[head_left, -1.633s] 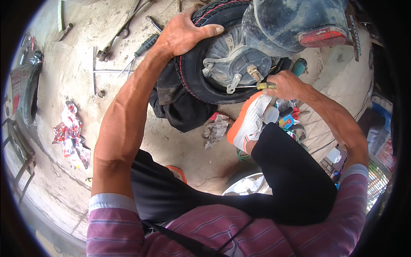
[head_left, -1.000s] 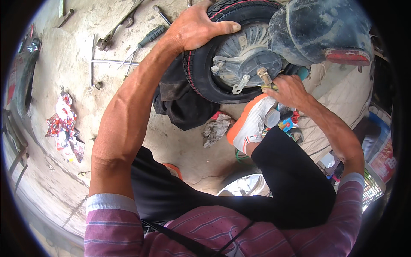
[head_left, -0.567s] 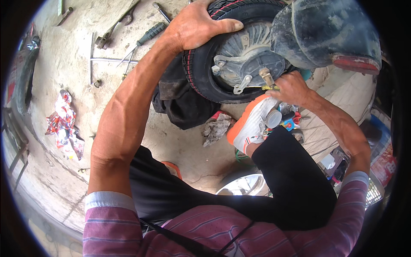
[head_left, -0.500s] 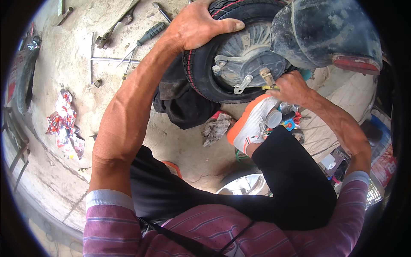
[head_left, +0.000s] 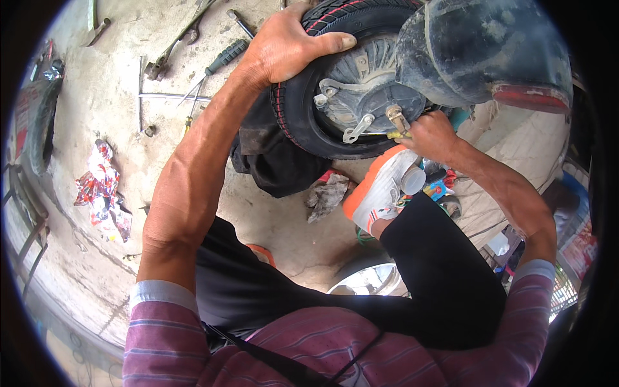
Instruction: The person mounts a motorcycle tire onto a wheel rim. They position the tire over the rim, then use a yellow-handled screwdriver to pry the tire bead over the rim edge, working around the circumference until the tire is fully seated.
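"Right hand [head_left: 431, 137] first: what's it doing?"

"Its fingers are curled closed around a yellow-handled tool [head_left: 395, 135], mostly hidden in the fist. The thin shaft points left, toward a small silver lever [head_left: 358, 129] low on the wheel hub [head_left: 380, 97]."

"And the left hand [head_left: 290, 45]?"

"Spread wide over the tyre [head_left: 298, 113], thumb well apart and lying across the sidewall. Its fingertips are out of sight, so I can't tell how firmly they press."

"Where's the tyre sitting?"

"Around the hub, at the top of the view, with the dark mudguard [head_left: 480, 55] covering part of its right side. A brass-coloured axle end [head_left: 396, 119] stands out beside the right hand."

"Anything farther out?"

"Black cloth [head_left: 277, 161] lies bunched below the tyre, an orange-and-white shoe [head_left: 380, 187] is just under the right hand, and a dark-handled screwdriver [head_left: 225, 57] lies on the floor [head_left: 180, 19] left of the left hand."
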Motion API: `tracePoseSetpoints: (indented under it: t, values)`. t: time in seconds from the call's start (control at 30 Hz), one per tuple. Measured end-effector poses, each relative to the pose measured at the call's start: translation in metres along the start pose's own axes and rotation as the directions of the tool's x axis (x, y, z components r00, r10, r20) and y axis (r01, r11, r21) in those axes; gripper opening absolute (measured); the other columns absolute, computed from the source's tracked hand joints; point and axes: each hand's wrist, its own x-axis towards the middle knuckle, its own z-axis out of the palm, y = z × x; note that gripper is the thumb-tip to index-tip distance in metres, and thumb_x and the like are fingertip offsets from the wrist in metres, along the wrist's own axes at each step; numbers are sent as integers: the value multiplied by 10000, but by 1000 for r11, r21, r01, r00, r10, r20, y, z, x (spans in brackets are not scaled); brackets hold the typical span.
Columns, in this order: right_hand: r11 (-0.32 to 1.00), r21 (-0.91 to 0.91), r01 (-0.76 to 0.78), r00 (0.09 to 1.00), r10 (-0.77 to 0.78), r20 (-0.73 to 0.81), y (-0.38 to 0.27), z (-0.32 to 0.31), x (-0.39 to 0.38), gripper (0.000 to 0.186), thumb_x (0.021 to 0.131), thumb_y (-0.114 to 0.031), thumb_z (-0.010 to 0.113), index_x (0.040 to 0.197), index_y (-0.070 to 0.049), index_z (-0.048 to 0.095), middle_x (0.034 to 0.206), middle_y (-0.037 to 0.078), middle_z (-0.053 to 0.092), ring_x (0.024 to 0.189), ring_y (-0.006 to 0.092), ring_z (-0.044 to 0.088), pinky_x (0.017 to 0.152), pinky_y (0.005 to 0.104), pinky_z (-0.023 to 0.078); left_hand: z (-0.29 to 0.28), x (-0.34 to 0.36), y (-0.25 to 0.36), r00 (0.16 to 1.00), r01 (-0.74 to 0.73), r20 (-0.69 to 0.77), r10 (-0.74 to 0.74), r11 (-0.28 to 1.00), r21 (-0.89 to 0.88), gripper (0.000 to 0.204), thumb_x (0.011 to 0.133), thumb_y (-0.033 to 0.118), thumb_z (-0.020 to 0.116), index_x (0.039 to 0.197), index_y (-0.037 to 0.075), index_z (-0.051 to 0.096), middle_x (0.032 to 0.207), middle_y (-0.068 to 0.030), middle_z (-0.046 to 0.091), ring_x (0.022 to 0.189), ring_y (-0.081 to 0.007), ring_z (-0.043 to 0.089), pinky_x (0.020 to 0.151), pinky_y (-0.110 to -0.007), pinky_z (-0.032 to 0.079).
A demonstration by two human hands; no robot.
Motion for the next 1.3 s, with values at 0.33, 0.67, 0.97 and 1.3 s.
tracePoseSetpoints:
  t: [0.33,0.67,0.97,1.3]
  values:
    - [832,509,-219,967,116,227,-58,-40,-13,333,940,-302,731,1002,16,654,798,166,673,582,296,662,542,409,515,-1,1,-4,1000,6,-18,-5,999,49,930,750,581,846,1297,-139,629,1132,-249,744,1031,-293,738,964,-379,573]
    - [-219,707,-673,606,385,696,-194,9,-1,263,1042,-276,586,1033,-16,548,826,112,621,664,219,608,606,402,488,-1,3,-16,999,-29,-33,30,999,30,834,765,560,845,1243,-99,665,1118,-232,745,999,-282,732,934,-391,574]
    - [29,844,-535,579,740,342,-250,43,16,325,1017,-282,638,1036,39,590,907,243,680,872,425,673,775,484,513,1,3,-16,998,-55,-8,55,998,-10,816,765,555,848,1229,-94,674,1092,-226,756,1002,-268,728,940,-387,563]
    - [10,895,-447,419,886,199,-295,100,63,266,1009,-205,607,1123,25,538,1025,209,640,978,384,631,872,485,494,-6,-4,-7,1000,6,11,-5,999,-42,864,772,554,842,1283,-113,640,1148,-243,742,1054,-290,719,981,-390,548]
